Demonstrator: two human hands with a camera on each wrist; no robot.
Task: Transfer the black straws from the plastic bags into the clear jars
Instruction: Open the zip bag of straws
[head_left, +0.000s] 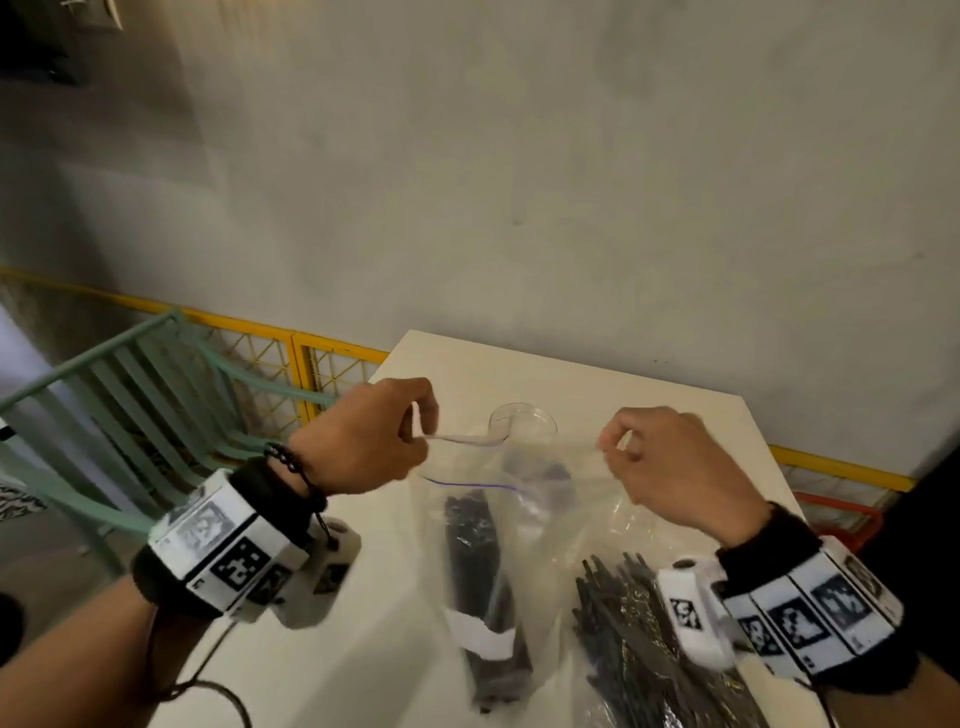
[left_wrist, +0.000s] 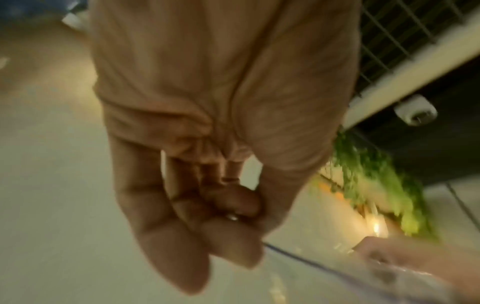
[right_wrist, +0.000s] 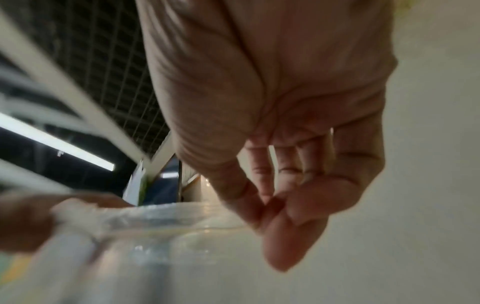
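A clear zip plastic bag hangs between my hands above the white table, its mouth pulled wide. Black straws stand bundled inside it with a white label. My left hand pinches the bag's left top edge, and my right hand pinches the right top edge. In the left wrist view my left hand pinches the bag rim; in the right wrist view my right hand holds the bag. A clear jar stands behind the bag. Loose black straws lie at the right, in clear plastic.
A green slatted chair stands left of the table. A yellow mesh fence runs along the grey wall behind. An orange object sits beyond the table's right edge.
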